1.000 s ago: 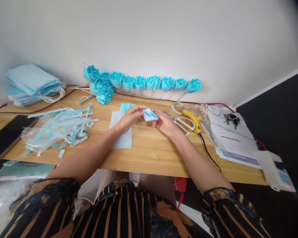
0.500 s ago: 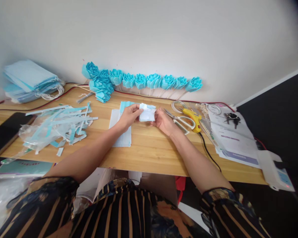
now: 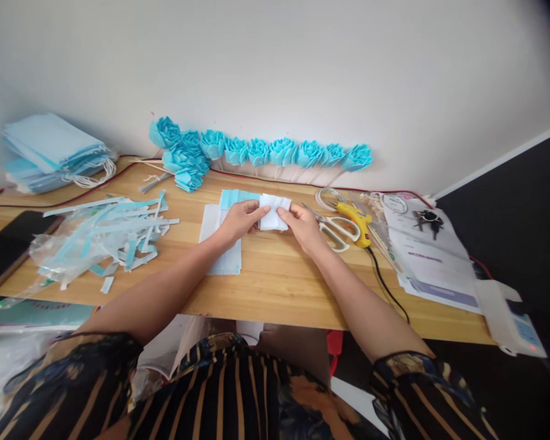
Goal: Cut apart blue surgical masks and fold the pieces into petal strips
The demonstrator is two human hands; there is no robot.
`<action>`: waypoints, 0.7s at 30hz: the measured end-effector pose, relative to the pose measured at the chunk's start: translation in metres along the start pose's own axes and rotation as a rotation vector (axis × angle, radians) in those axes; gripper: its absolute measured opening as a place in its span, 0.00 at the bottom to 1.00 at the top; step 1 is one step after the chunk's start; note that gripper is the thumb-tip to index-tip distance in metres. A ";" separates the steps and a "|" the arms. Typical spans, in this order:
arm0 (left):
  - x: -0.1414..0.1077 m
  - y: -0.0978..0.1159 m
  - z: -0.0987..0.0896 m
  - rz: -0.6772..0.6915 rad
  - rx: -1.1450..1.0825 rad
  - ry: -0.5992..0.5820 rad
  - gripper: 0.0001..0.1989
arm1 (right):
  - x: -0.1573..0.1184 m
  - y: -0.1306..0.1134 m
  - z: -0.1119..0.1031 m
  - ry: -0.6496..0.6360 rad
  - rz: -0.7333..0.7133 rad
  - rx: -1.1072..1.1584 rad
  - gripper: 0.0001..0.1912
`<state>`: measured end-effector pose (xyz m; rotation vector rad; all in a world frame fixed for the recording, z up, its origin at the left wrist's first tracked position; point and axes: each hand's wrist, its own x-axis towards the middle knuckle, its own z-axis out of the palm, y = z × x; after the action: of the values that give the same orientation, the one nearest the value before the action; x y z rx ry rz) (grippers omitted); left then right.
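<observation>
A small folded white cloth piece [image 3: 275, 213] is held up above the wooden table between both hands. My left hand [image 3: 242, 221] pinches its left edge, thumb on the front face. On the right edge, my right hand [image 3: 301, 225] grips it in the same way, thumb in front. Beneath and left of my left hand lie flat white and light-blue sheets [image 3: 229, 261], partly covered by the hand. Scissors with white handles [image 3: 341, 229] rest just right of my right hand, next to a yellow glue gun [image 3: 355, 223].
Blue flowers on sticks [image 3: 283, 151] line the wall. Left are cut strips with clear plastic [image 3: 114, 229], a stack of blue masks [image 3: 55, 143] and a dark phone [image 3: 16, 244]. Papers [image 3: 433, 263] with keys [image 3: 428, 221] lie right on the table [image 3: 275, 293].
The white piece now shows a smoother, flatter face. Both thumbs have moved inward onto its front, and my right fingers have closed in on its edge.
</observation>
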<state>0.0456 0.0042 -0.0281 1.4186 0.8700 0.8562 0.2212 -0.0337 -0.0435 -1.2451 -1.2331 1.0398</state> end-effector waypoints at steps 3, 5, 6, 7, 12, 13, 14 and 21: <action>0.001 -0.002 -0.001 -0.011 0.008 0.018 0.18 | 0.001 0.006 -0.002 0.015 -0.033 -0.049 0.20; 0.001 -0.002 0.000 -0.003 0.010 0.020 0.17 | 0.001 0.007 -0.003 0.030 -0.042 -0.073 0.20; 0.001 -0.002 0.000 0.004 0.011 0.024 0.16 | 0.001 0.006 -0.003 0.035 -0.045 -0.075 0.20; 0.001 -0.002 0.000 0.012 0.012 0.030 0.15 | 0.001 0.005 -0.002 0.032 -0.046 -0.068 0.19; 0.001 0.000 0.000 0.038 0.000 0.050 0.14 | -0.001 -0.002 -0.002 -0.044 -0.017 0.020 0.17; 0.001 0.000 0.000 0.043 -0.007 0.046 0.14 | -0.001 -0.002 -0.002 -0.052 -0.013 0.031 0.17; 0.001 0.000 0.000 0.046 -0.017 0.037 0.13 | -0.001 -0.002 -0.002 -0.054 -0.012 0.038 0.17; 0.000 0.002 -0.001 0.000 -0.121 -0.020 0.10 | 0.001 -0.002 -0.001 -0.038 -0.010 0.081 0.15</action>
<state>0.0450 0.0047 -0.0256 1.3204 0.7897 0.8786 0.2222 -0.0326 -0.0418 -1.1610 -1.2127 1.0998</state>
